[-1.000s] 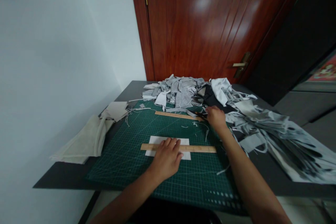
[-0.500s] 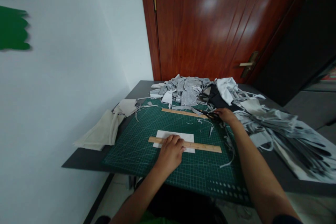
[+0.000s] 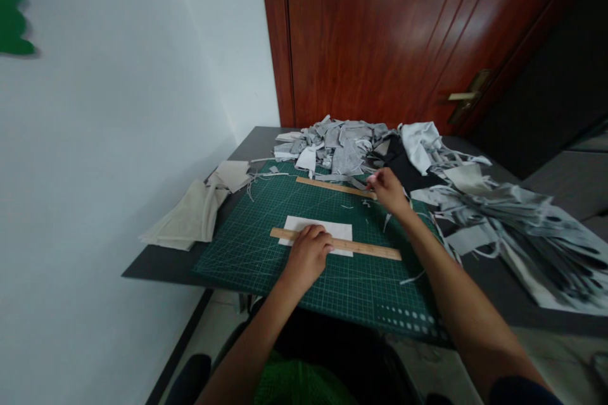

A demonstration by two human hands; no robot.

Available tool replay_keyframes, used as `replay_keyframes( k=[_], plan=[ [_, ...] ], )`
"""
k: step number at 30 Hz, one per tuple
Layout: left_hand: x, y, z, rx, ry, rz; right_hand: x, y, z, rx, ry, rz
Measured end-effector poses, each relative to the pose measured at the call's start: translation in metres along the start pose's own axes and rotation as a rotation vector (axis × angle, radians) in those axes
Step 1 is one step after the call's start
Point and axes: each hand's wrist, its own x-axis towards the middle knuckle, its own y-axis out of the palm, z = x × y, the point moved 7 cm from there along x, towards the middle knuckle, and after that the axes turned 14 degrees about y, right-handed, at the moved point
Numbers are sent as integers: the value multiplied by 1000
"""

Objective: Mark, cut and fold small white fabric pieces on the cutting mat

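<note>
My left hand presses a wooden ruler down across a white rectangle of cloth, its fingers bent together over the ruler's edge. The cloth lies flat on a green cutting mat. Farther off, my right hand is raised near the right end of a second wooden ruler, fingertips closed in a pinch. Whatever is between those fingertips is too small and dim to make out. Thin fabric scraps lie on the mat around this hand.
A heap of grey and white fabric scraps covers the table's back. Folded cream cloth sits at the left, beside the wall. Layered grey fabric pieces spread along the right, with black cloth behind. A wooden door stands beyond the table.
My right hand has moved left from the black scissors toward the far ruler's end, over the scraps. My left hand keeps its place on the near ruler. The head view has tilted slightly downward.
</note>
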Motion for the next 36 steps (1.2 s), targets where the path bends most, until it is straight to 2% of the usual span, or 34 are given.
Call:
replay_keyframes(
  k=[2, 5, 7, 9, 12, 17, 21, 26, 32, 36],
  plan=[
    [1, -1, 3, -15, 15, 1, -21, 46, 20, 244, -4, 241],
    [2, -1, 4, -8, 31, 16, -52, 96, 36, 438, 55, 461],
    [1, -1, 3, 17, 30, 26, -68, 118, 37, 517, 134, 586],
    [-1, -1, 2, 38, 32, 21, -75, 127, 33, 569, 184, 644],
    [-3, -2, 1, 33, 39, 13, -73, 128, 27, 601, 230, 697],
    [-9, -7, 1, -3, 66, 31, -60, 122, 14, 577, 448, 855],
    [-14, -10, 1, 45, 77, 30, -49, 117, 10, 576, 527, 876],
    [-17, -9, -1, 72, 93, 42, -47, 122, 7, 576, 584, 923],
    [-16, -9, 5, -4, 72, 10, -57, 116, 18, 491, 430, 847],
    [-15, -8, 6, 0, 74, 0, -70, 109, 39, 142, 137, 748]
  ],
)
